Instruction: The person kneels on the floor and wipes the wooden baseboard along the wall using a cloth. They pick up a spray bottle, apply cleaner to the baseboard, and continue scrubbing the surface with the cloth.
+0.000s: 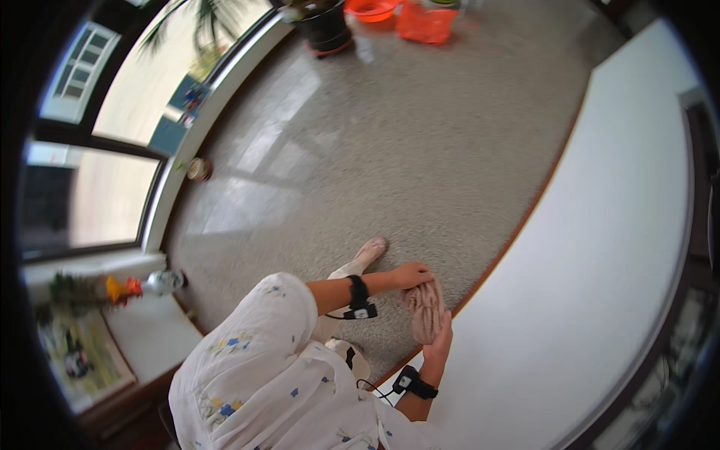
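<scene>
A folded pinkish-brown cloth (pixel 426 309) is held between my two hands, over the speckled floor near the white wall. My left hand (pixel 412 275) grips its upper end, with the fingers bent over the edge. At the lower right end, my right hand (pixel 440 337) holds the cloth against the palm. Both wrists wear black straps with small cabled devices. Beneath my arms, one foot in a light patterned shoe (pixel 372 250) shows on the floor.
The white wall (pixel 540 315) runs close along the right. Windows line the left, with a small pot (pixel 199 169) below. A cabinet (pixel 152 337) at lower left bears a vase (pixel 165 281) and a picture. Farther off stand a black plant pot (pixel 323 28), an orange basin (pixel 372 10) and an orange bag (pixel 426 23).
</scene>
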Demonstrator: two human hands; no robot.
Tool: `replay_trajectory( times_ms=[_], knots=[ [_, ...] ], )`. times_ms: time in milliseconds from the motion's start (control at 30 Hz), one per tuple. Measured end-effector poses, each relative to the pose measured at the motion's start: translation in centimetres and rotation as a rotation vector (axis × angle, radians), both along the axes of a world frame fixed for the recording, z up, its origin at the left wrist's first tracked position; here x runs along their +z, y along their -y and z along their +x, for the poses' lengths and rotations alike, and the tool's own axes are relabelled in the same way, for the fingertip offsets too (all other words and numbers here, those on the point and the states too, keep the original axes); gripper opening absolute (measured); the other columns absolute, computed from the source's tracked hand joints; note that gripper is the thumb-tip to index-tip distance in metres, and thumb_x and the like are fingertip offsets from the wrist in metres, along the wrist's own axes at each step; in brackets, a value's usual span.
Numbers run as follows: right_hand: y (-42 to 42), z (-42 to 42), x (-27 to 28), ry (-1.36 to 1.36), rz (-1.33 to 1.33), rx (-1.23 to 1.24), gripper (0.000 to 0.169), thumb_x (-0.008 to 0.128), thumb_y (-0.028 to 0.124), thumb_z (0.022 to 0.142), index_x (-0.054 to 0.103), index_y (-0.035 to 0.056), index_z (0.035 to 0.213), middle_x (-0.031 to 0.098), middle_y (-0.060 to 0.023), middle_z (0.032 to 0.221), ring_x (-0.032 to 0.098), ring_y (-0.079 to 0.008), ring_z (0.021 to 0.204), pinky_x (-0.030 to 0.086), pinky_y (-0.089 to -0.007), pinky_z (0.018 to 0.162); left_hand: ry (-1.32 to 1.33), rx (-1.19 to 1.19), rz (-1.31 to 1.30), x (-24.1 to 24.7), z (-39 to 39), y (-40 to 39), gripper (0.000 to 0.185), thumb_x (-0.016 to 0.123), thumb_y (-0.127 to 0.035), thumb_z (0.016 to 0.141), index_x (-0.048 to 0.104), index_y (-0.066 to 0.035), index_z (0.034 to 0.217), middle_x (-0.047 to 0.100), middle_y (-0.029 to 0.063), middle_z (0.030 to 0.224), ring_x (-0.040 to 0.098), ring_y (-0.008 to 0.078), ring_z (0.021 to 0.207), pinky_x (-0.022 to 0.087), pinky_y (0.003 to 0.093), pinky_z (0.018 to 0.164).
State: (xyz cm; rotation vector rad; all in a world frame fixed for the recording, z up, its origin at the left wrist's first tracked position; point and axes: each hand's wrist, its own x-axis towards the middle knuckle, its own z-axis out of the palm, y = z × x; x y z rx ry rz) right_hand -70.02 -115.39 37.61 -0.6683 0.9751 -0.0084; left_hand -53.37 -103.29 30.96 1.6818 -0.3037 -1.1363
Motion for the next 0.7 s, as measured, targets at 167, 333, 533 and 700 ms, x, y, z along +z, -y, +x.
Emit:
replay_trajectory(
  times_ms=[167,333,533,700],
  knots=[
    [3.5,0.7,5.6,-0.193,-0.476,0.434,0.049,0.057,0.036,0.094,0.051,0.0016,0.129,0.059,-0.0115,0.119,0.057,-0.0198,0.109,0.047,-0.0331,0.089,-0.149,0.059,0.143,7.2,2.8,1.6,0.027,0.056,-0.029,0.092,0.064,-0.003,0.097,0.063,0.0074,0.084,0.059,0.0155,0.073,0.049,0.0335,0.067],
    [2.9,1.6,14.3,-0.161,-0.627,0.464,0.051,0.068,0.033,0.085,0.055,0.0037,0.125,0.059,-0.0134,0.12,0.057,-0.0206,0.108,0.047,-0.0331,0.088,-0.098,0.005,0.143,10.4,2.9,1.3,0.022,0.053,-0.023,0.094,0.061,-0.003,0.091,0.062,0.0073,0.083,0.058,0.0164,0.071,0.049,0.0343,0.064],
    [3.2,3.4,20.5,-0.199,-0.976,0.624,0.055,0.071,0.025,0.079,0.053,-0.0001,0.124,0.061,-0.0208,0.117,0.06,-0.0293,0.109,0.047,-0.0368,0.09,-0.115,0.14,0.019,18.1,6.2,3.7,0.017,0.057,-0.019,0.092,0.063,-0.003,0.094,0.062,0.0048,0.079,0.058,0.0146,0.066,0.049,0.031,0.056],
    [7.7,1.7,23.1,-0.236,-1.026,0.666,0.059,0.071,0.028,0.077,0.053,-0.0034,0.124,0.061,-0.0229,0.116,0.059,-0.033,0.11,0.048,-0.038,0.09,0.262,0.097,0.166,24.2,5.6,8.7,0.016,0.058,-0.019,0.091,0.064,-0.005,0.096,0.065,0.0088,0.08,0.06,0.0179,0.067,0.049,0.0347,0.06]
  ],
)
